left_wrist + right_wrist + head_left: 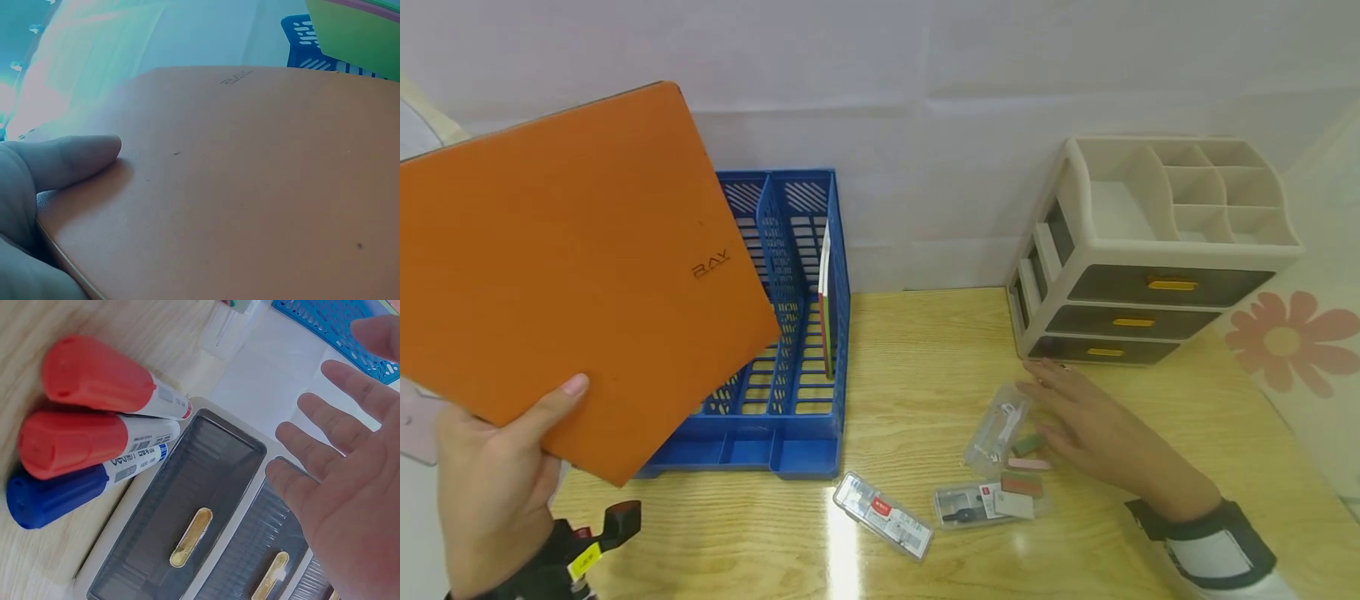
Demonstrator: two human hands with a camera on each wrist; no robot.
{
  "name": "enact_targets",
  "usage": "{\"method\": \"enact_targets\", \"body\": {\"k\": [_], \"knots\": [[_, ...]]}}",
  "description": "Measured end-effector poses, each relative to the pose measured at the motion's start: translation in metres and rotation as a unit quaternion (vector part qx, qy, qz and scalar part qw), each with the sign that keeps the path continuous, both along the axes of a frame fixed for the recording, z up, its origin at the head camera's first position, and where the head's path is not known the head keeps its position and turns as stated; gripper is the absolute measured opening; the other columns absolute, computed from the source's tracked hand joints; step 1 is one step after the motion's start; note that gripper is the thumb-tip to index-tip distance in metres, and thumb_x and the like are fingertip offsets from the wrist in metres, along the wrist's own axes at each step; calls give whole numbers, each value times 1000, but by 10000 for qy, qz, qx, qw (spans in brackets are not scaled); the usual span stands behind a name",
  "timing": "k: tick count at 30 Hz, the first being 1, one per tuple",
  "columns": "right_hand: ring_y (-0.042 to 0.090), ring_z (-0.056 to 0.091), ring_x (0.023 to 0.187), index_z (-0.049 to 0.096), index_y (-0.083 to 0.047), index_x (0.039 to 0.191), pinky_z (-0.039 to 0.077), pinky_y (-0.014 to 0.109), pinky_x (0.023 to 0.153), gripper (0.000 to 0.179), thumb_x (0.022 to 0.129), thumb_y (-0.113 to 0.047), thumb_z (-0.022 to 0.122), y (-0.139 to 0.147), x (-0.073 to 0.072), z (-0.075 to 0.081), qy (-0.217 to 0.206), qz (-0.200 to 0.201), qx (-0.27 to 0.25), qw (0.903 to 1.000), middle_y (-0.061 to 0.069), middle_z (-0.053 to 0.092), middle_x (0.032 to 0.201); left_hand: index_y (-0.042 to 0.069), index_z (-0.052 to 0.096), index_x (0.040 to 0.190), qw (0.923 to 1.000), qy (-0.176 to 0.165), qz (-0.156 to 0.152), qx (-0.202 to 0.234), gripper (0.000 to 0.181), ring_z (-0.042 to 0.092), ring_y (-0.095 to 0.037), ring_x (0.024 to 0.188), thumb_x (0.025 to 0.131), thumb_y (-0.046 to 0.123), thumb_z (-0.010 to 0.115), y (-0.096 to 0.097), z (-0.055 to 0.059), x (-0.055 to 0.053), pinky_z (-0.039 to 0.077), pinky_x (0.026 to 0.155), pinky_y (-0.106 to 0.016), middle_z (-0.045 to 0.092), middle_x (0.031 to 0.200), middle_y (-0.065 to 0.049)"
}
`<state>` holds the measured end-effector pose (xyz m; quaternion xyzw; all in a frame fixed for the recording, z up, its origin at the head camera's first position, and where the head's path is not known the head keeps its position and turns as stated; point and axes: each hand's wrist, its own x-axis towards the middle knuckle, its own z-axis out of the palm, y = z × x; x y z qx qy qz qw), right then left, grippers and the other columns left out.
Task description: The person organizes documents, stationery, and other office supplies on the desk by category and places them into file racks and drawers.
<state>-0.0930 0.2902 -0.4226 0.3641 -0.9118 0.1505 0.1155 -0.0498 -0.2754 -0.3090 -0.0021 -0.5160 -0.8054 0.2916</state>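
— Gripping what with the left hand [497, 475]?
— Pinching the orange folder [587, 275] by its lower edge, partly covering the blue rack [805, 422] in the head view.
— With the right hand [1086, 425]?
— Holding fingers straight and parted near the drawer unit [1195, 252].

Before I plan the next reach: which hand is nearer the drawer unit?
Right: the right hand is just in front of the drawer unit, while the left hand is well off to its left, beyond the blue rack, holding the orange folder.
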Motion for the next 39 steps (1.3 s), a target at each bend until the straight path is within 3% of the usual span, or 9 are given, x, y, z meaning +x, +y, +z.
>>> {"method": "enact_targets", "body": {"k": [6, 9, 16, 21, 28, 39], "knots": [[36, 41, 147, 60, -5, 141, 5, 18, 127, 65, 81, -15, 80, 1, -1, -3, 22, 51, -13, 10000, 17, 45, 159, -11, 58, 134, 9975, -284, 498, 423, 62, 65, -33, 111, 77, -36, 61, -5, 3, -1, 64, 78, -33, 61, 128, -24], [38, 44, 144, 60, -4, 140, 7, 17, 127, 66, 78, -14, 81, 2, -1, -4, 34, 62, -47, 10000, 20, 47, 156, -12, 58, 132, 9962, -301, 669, 463, 62, 65, -34, 112, 76, -36, 63, -7, 4, -2, 64, 77, -33, 61, 128, -24], [45, 51, 134, 62, -4, 138, 10, 14, 125, 66, 76, -10, 83, 3, -1, -7, 48, 113, -141, 9998, 21, 50, 154, -10, 59, 133, 9949, -519, 544, 666, 62, 64, -33, 117, 77, -36, 62, -4, 2, -5, 64, 79, -34, 62, 132, -23], [46, 52, 133, 61, -2, 139, 10, 14, 125, 66, 77, -13, 82, 5, -2, -7, 80, 13, -115, 9999, 21, 52, 151, -9, 61, 133, 9949, -694, 527, 508, 60, 61, -32, 123, 78, -33, 64, 4, 1, -14, 64, 81, -32, 61, 135, -21], [47, 50, 132, 58, 2, 141, 8, 13, 125, 67, 78, -13, 77, 6, -2, -5, 130, -37, -176, 9998, 23, 51, 151, 0, 66, 130, 9874, -1391, 730, 177, 52, 62, -27, 122, 82, -17, 76, 25, -7, -31, 61, 83, -25, 64, 132, -13], [43, 50, 135, 56, -1, 144, 9, 12, 124, 70, 79, -11, 80, 8, -3, -2, 7, -145, -162, 9998, 19, 49, 155, 0, 65, 131, 9916, -1107, 666, -48, 52, 62, -30, 123, 82, -7, 82, 47, -12, -47, 61, 87, -28, 64, 132, -15]]}}
